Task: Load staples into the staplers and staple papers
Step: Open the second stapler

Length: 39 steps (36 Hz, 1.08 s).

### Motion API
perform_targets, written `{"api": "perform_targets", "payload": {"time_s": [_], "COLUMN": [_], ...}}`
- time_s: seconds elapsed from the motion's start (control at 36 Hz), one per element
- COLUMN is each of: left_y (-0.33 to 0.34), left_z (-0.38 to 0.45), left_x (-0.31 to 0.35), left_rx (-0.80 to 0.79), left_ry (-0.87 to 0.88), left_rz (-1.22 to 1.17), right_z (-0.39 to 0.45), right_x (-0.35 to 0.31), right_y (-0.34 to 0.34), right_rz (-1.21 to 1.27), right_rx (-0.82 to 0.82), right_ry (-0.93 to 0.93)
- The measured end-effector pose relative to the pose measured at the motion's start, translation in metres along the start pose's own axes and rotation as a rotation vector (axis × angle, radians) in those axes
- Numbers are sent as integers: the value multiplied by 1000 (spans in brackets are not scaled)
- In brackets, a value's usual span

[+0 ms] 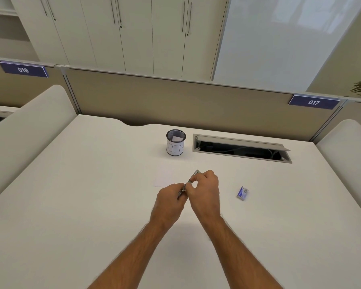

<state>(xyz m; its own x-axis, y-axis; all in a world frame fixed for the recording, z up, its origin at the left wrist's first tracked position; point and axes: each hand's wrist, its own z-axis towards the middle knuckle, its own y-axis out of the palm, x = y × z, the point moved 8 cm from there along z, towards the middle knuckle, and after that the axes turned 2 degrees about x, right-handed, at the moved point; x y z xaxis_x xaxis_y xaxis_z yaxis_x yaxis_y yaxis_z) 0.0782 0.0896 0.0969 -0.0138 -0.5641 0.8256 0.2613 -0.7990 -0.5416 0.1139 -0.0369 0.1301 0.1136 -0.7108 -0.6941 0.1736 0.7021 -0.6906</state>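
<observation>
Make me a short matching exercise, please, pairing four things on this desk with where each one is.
Things:
1. stapler
2. staple box
3. mesh cup
4. sheet of paper

Places:
A. lying flat on the desk, just beyond the left hand
B. standing left of the open cable hatch
C. held in both hands, the right hand pinching its top
D. alone on the desk, right of the hands

Pairs: 1-C, 2-D, 3-B, 4-A

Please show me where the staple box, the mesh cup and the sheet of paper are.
staple box [242, 193], head view, on its blue top face.
mesh cup [175, 147], head view, on its white front wall.
sheet of paper [164, 178], head view, on its bare middle, left of the hands.
</observation>
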Motion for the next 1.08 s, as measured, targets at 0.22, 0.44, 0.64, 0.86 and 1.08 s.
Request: {"api": "perform_targets", "payload": {"time_s": [0.22, 0.44, 0.64, 0.86, 1.08], "left_y": [2, 5, 6, 3, -1], "left_z": [2, 1, 1, 1, 4], "left_x": [-5, -13, -15, -14, -24], "left_rx": [-14, -10, -18, -2, 14], "left_ry": [-14, -17, -18, -31, -58], "left_rz": [52, 127, 147, 111, 125], "right_z": [3, 5, 7, 8, 6], "right_x": [3, 2, 3, 9, 22], "right_y": [3, 2, 7, 15, 14], "right_rz": [-26, -52, -57, 35, 344], "right_rx": [-15, -85, -136, -208, -212], "right_ry": [53, 64, 56, 45, 214]}}
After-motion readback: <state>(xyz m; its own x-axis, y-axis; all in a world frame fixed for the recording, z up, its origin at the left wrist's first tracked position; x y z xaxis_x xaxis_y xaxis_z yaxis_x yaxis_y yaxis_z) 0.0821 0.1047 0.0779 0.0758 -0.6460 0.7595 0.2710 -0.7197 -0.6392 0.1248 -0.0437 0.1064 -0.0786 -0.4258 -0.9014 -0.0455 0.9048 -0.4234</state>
